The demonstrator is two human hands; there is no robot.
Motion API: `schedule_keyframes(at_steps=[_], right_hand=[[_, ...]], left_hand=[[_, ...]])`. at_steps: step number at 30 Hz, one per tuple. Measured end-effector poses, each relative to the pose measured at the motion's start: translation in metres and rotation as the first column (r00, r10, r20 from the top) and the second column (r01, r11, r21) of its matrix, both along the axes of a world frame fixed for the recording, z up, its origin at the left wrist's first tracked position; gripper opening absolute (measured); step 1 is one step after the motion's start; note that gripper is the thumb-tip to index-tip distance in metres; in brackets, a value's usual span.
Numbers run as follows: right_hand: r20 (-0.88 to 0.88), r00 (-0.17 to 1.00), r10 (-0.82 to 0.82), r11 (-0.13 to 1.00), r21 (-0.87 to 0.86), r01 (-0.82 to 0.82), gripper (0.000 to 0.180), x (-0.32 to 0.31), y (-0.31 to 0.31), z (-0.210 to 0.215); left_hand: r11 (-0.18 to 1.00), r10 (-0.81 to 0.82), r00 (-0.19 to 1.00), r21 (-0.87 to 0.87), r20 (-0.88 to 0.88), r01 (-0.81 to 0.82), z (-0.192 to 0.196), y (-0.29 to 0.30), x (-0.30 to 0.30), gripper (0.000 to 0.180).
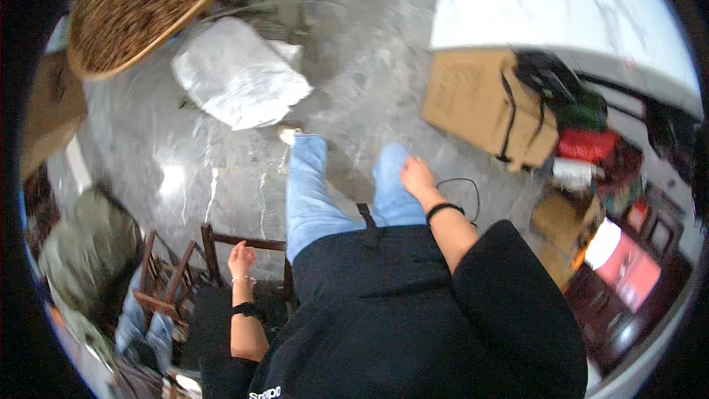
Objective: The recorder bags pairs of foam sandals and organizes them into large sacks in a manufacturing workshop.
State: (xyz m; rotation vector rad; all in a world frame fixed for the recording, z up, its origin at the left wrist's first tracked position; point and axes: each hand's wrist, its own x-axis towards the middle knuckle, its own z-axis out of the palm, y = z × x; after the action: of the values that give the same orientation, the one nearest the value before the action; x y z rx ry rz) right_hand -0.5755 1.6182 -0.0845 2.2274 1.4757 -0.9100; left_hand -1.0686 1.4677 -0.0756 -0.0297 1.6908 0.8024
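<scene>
Hands empty: left hand (241, 259) on wooden chair (244, 242), right hand (417, 176) loose on knee (391, 170)

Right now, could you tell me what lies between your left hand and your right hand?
In the head view, the blue-jeaned legs lie between the left hand and right hand.

The floor (221, 177) is glossy polished stone, the chair (214, 247) dark wood, the box (473, 100) matt cardboard, the basket (140, 7) rough wicker.

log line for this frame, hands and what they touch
left hand: on dark wooden chair top rail | right hand: resting on blue-jeaned knee, empty | cardboard box on floor to the right
</scene>
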Motion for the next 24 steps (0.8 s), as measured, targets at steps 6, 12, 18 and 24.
schedule_keyframes(at_steps=[6,12,18,24], right_hand=[[-0.144,0.930,-0.339,0.903,0.227,0.365,0.012,-0.045,-0.018,-0.001],[-0.241,0.816,-0.525,0.773,0.268,0.576,0.006,-0.075,-0.039,0.007],[-0.171,0.797,-0.580,0.796,0.089,0.598,0.009,-0.103,-0.061,-0.001],[-0.343,0.840,-0.420,0.848,0.180,0.498,0.030,-0.122,-0.016,0.003]], left_hand=[[0.817,-0.547,0.836,-0.239,-0.035,0.524,-0.030,0.096,-0.042,0.023],[0.557,-0.816,0.577,-0.262,0.003,0.788,-0.037,0.218,-0.027,0.024],[0.420,-0.907,0.421,-0.104,-0.012,0.901,-0.057,0.311,-0.035,0.022],[0.171,-0.958,0.129,-0.150,-0.255,0.974,-0.053,0.345,-0.005,0.027]])
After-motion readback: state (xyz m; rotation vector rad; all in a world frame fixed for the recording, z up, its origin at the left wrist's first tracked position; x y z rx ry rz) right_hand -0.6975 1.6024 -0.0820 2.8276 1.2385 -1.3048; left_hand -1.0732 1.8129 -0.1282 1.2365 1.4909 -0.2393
